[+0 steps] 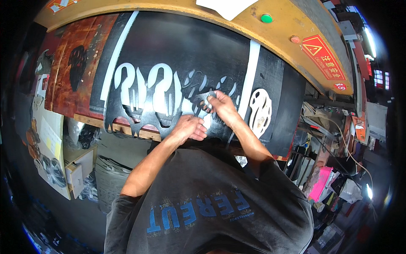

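A black sheet lies across the work surface, with several curved openings cut through its near part. Above its near edge, my right hand pinches a small dark cut-out piece with holes in it. My left hand is just below and to the left, over the sheet's near edge. Its fingers are curled together, and what they hold, if anything, is hidden. To the right of my right forearm rests a pale, shoe-upper-shaped cutting die with several openings.
A yellow machine beam arches over the far side, bearing a green button and a red warning label. At left, a reddish-brown board carries a dark cut shape. Sheets and boxes stand lower left; clutter and a pink item lie right.
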{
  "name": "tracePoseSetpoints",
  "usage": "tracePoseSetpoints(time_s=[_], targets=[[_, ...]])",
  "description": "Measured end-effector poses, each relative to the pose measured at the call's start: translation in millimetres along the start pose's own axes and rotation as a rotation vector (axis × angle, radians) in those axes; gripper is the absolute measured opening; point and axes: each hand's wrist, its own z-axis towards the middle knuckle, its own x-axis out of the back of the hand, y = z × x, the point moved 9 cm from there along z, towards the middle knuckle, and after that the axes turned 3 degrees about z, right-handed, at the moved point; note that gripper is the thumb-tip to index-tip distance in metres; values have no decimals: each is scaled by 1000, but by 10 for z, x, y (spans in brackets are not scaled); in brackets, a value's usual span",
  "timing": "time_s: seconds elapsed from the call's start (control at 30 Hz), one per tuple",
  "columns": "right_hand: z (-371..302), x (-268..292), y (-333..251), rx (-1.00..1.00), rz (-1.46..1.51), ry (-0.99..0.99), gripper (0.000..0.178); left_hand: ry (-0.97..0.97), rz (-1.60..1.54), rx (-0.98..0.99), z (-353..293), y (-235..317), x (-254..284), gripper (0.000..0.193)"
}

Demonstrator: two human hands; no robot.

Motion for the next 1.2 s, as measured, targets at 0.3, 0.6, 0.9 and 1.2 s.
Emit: tracePoseSetpoints(time_s=[0.3, 0.6, 0.9, 1.2], targets=[[404, 304, -980, 213, -14, 80, 20, 584, 1341, -728, -839, 1115, -198, 26], [386, -71, -1092, 1, -303, -285, 15, 396, 1167, -1346, -685, 1133, -338, 38], [422, 8, -736, -2, -12, -142, 15, 352, 1123, -1500, -668, 1078, -349, 30], [-526, 895, -3230, 958, 168, 151, 22, 160, 1379, -1423, -248, 543, -110, 31]])
